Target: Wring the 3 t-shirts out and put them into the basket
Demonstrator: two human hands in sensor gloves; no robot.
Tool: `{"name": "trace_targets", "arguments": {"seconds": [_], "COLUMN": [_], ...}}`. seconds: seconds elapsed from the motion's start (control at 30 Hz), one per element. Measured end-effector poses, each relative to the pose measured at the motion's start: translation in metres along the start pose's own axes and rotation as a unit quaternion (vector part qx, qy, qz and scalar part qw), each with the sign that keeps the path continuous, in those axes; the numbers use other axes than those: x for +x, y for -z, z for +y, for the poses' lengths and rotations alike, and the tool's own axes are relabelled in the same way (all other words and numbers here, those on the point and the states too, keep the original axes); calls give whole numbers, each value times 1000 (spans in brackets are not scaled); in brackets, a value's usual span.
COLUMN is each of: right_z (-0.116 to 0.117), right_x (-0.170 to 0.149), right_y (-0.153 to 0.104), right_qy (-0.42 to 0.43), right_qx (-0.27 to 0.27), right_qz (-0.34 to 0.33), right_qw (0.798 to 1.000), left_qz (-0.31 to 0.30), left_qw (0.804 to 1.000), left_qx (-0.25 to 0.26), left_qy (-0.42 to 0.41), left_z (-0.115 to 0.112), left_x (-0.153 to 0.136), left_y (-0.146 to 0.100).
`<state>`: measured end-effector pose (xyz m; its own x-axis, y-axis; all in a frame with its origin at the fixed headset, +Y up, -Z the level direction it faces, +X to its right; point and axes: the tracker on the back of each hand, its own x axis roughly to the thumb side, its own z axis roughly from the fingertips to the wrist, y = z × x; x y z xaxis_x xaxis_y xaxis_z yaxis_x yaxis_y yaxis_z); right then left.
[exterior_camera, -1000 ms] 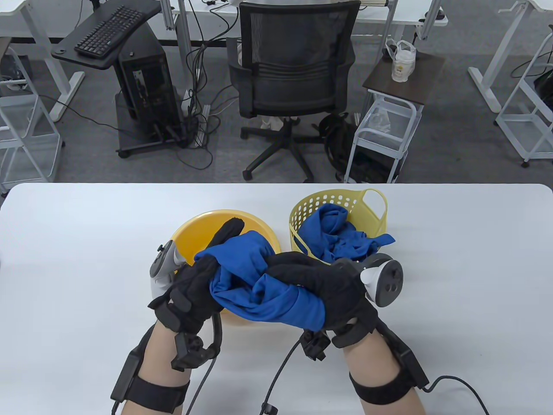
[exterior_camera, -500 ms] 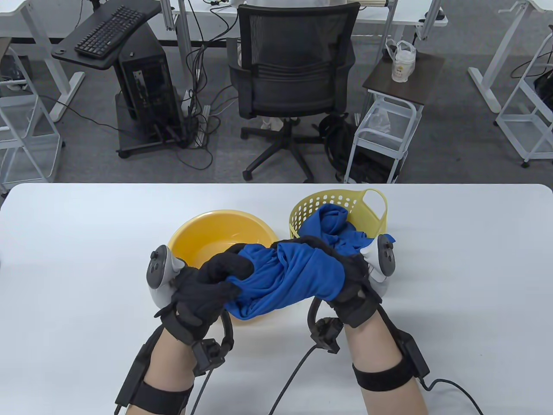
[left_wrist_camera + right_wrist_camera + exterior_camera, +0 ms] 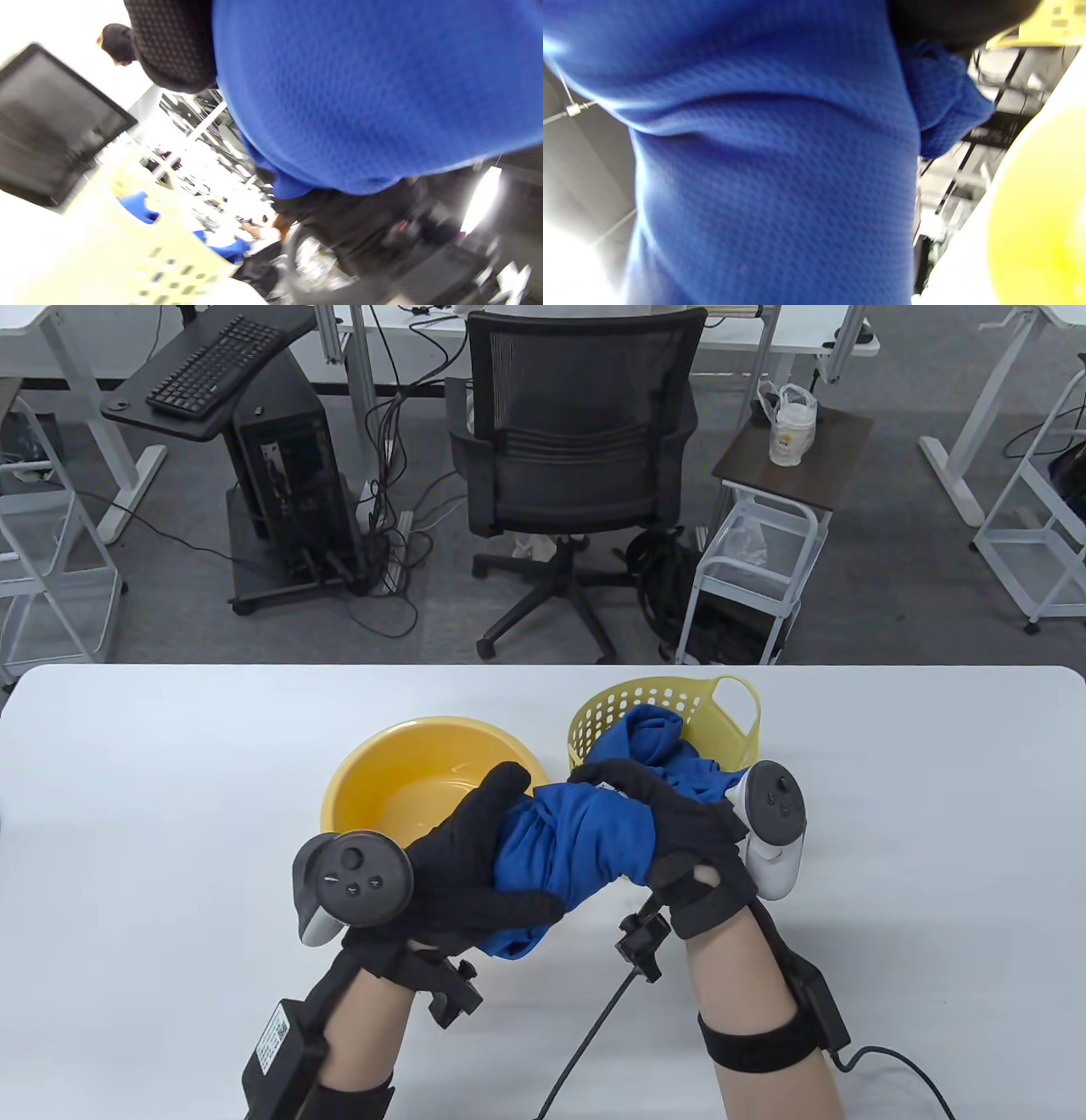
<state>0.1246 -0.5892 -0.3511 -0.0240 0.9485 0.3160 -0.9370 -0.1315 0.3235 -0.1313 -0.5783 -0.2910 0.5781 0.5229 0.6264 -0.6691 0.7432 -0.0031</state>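
The blue t-shirt point(image 3: 585, 836) is held as a short, thick roll between the two hands, above the white table point(image 3: 170, 814) and the near rim of the yellow basin point(image 3: 373, 780). Compared with half a second ago, the left hand point(image 3: 475, 865) has been rolled over so that its tracker now faces up, and the cloth has been drawn from a loose bundle into a tighter twist. The left hand's fingers are curled round one end; the right hand point(image 3: 679, 831) is wrapped over the other. By this a wringing turn appears to be under way, with placing not yet begun.

Just beyond the right-hand grip stands the yellow basket point(image 3: 730, 712), with more blue cloth point(image 3: 653, 746) already heaped in it and spilling over its near rim. That heap may crowd the next shirt. Beyond the table, an office chair point(image 3: 577, 458) is seen.
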Motion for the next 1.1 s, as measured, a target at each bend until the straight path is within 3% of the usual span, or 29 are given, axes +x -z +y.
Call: {"name": "trace_targets", "arguments": {"seconds": [0.1,0.2,0.3,0.4,0.5,0.6,0.67,0.73,0.8,0.83,0.87,0.9,0.97,1.03,1.1], "right_z": [2,2,-1,1,8,12,13,17,27,34,43,49,62,63,59], "right_x": [3,3,1,-5,-10,-11,-3,12,30,35,39,39,33,28,24], "right_y": [-2,-3,-4,-1,0,0,-2,-4,-10,-16,-20,-21,-25,-25,-27], "right_qy": [-50,-74,-69,14,119,195,204,130,-48,-161,-280,-340,-484,-486,-464], "right_qx": [-24,-39,-36,-3,-5,3,-16,-3,52,34,9,-4,-77,-116,-132], "right_qz": [-2,-1,20,18,-12,-54,-139,-238,-294,-294,-307,-313,-333,-361,-364], "right_qw": [998,997,997,1000,993,979,969,962,953,942,909,887,805,788,797], "left_qz": [-8,-15,-2,15,42,62,76,85,73,69,62,59,62,60,66], "left_qw": [994,993,993,999,988,968,938,903,867,849,823,804,760,752,772], "left_qx": [6,1,33,45,54,69,89,89,61,47,24,5,-60,-97,-111], "left_qy": [106,119,112,-19,-139,-231,-326,-411,-490,-522,-564,-591,-645,-649,-622], "left_z": [-12,-27,-31,-23,-11,-3,0,3,3,2,-1,-4,-15,-23,-29], "left_x": [13,17,18,7,-14,-35,-48,-56,-60,-61,-62,-61,-59,-56,-54], "left_y": [2,4,4,2,0,-2,-5,-7,-7,-6,-5,-4,-2,1,4]}}
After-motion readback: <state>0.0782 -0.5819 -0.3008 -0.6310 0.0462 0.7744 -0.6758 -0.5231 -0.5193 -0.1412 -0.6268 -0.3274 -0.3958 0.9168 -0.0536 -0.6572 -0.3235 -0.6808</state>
